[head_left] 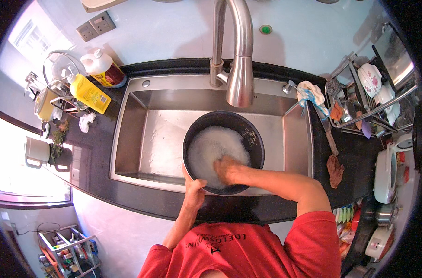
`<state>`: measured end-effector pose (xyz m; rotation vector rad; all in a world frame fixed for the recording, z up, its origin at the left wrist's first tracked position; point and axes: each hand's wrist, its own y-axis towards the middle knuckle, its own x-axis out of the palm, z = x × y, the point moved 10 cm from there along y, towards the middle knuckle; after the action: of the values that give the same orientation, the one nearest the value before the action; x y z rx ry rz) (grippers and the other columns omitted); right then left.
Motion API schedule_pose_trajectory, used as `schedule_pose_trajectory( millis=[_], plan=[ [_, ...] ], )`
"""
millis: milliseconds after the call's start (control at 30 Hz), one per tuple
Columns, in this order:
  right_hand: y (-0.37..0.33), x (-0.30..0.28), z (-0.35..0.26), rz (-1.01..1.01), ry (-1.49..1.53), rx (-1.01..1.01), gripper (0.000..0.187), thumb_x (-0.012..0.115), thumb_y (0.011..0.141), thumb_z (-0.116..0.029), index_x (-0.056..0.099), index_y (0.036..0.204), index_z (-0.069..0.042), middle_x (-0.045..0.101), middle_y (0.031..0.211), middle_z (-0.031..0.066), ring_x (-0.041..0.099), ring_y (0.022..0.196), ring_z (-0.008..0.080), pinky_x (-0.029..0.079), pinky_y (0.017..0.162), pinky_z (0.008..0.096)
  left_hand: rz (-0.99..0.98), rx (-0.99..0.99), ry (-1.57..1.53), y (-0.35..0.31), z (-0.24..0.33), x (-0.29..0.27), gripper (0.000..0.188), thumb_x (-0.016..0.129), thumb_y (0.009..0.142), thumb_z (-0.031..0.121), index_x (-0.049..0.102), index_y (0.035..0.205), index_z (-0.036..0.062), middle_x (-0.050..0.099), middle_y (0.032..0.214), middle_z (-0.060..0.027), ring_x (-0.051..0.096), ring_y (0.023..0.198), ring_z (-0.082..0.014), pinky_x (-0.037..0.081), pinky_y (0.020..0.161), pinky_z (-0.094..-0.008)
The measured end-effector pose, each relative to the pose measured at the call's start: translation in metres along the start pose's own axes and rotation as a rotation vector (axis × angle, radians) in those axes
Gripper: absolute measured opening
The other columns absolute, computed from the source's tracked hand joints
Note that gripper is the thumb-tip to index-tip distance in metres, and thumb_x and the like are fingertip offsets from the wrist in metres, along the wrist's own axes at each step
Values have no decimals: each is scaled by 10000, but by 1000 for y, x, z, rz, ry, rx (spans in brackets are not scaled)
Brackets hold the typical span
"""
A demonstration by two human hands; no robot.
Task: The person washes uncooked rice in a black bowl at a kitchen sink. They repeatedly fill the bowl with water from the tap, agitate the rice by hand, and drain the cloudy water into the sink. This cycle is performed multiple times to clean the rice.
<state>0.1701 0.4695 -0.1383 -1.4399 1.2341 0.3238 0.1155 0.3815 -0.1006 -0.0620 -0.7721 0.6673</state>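
A round dark pot (pixel 222 119) is held over the front part of the stainless steel sink (pixel 167 134). Cloudy whitish water (pixel 213 141) fills much of it, and some pale grains cling to its inner right wall. My left hand (pixel 194 189) grips the pot's near left rim, thumb on the edge and fingers down the outside. Inside the pot, my right hand (pixel 227 170) is dipped into the cloudy water. Its fingers are mostly hidden and blurred there, so what they hold cannot be seen.
A tall pull-down faucet (pixel 241 60) arches over the sink, just behind the pot. Yellow bottle (pixel 90 92) and white jug (pixel 102 69) stand on the left counter. At right are a dish rack (pixel 359 104), a brown cloth (pixel 335 171) and a white sponge-like pad (pixel 310 92).
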Motion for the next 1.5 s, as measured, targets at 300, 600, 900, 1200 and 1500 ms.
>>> schedule_pose_trajectory(
  millis=[300, 600, 900, 1200, 1500],
  plan=[
    [11, -37, -67, 87, 302, -216, 277, 473, 796, -177, 662, 951, -45, 644, 938, 240, 628, 886, 409, 475, 745, 495, 90, -57, -155, -5, -15, -25, 566, 588, 671, 119, 456, 1209, 1, 555, 1137, -110, 551, 1023, -275, 446, 920, -419],
    [48, -92, -22, 544, -209, -143, 280, 566, 782, -256, 635, 997, -91, 546, 1085, 141, 451, 1121, 321, 378, 838, 537, 16, -61, -78, -1, -12, -14, 835, 593, 592, 122, 268, 1361, 115, 400, 1276, -80, 404, 1174, -253, 343, 1007, -398],
    [6, -22, -3, 116, -72, -94, 290, 505, 835, -153, 558, 1105, -57, 582, 1042, 226, 594, 937, 422, 503, 767, 479, 33, -65, -106, -1, -12, -12, 834, 605, 599, 138, 266, 1362, 133, 403, 1252, -82, 410, 1153, -242, 352, 988, -398],
    [16, -32, -83, 42, 171, -424, 227, 518, 782, -172, 681, 876, -45, 651, 875, 212, 641, 830, 392, 502, 679, 471, 94, -102, -139, -6, -17, -24, 649, 589, 654, 139, 384, 1264, 56, 495, 1183, -95, 509, 1056, -259, 419, 933, -404],
    [57, -90, -40, 576, -323, -220, 211, 523, 794, -193, 667, 913, -96, 599, 1060, 131, 585, 952, 333, 353, 899, 526, 30, -39, -71, -2, -7, -9, 842, 589, 575, 125, 269, 1354, 119, 408, 1229, -72, 406, 1141, -235, 330, 999, -367]
  ],
)
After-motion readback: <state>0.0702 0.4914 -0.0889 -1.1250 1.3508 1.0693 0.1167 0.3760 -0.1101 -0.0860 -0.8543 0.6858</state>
